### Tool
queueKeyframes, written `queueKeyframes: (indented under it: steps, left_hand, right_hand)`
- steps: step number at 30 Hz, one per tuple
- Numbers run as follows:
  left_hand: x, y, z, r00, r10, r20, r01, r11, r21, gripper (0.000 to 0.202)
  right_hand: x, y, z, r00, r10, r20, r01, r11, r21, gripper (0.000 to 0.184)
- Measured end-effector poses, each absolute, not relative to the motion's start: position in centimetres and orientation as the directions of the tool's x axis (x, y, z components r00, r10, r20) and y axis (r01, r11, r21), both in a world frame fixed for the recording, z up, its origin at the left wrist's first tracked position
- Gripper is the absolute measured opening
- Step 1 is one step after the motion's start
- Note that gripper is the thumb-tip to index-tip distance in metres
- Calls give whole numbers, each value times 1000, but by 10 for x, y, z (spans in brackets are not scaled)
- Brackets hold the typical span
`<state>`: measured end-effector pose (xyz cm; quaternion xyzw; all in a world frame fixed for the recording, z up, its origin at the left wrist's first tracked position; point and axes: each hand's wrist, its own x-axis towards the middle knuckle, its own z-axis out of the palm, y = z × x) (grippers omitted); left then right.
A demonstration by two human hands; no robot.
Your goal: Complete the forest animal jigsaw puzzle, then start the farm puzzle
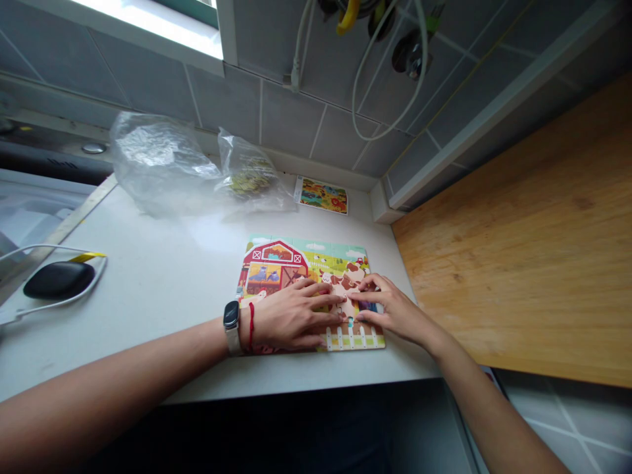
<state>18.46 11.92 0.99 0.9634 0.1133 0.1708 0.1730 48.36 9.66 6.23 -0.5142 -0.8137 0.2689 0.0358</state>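
Note:
A farm-scene jigsaw puzzle (336, 253) with a red barn, brown-and-white cows and a white fence lies flat near the counter's front edge. My left hand (291, 313) rests palm down across its lower middle, fingers spread and covering part of the picture. A smartwatch (231, 327) and a red cord bracelet (251, 326) are on that wrist. From the right side, my right hand (388, 306) touches the puzzle's cow area with bent fingertips, thumb and forefinger apart. A dark purplish patch shows between them; whether a loose piece is under the fingertips is hidden.
Behind the puzzle, a clear plastic bag (162, 164) and a smaller bag with puzzle pieces (251, 181) lie by the wall, beside a picture card (322, 195). A black device (59, 280) with a white cable sits left. A wooden panel (518, 230) bounds the right.

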Motion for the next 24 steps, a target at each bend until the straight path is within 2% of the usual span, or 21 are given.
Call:
queueKeyframes:
  steps: [9, 15, 24]
  left_hand:
    - [184, 119, 9, 908, 278, 314, 154, -917, 367, 54]
    - [184, 121, 12, 906, 269, 328, 139, -919, 370, 45]
    - [183, 122, 12, 899, 267, 347, 127, -918, 377, 34]
  right_hand:
    - [476, 88, 61, -405, 890, -210, 845, 276, -458, 56]
    - [471, 87, 65, -385, 891, -240, 849, 241, -470, 39]
    - [473, 87, 64, -405, 886, -225, 825, 248, -508, 36]
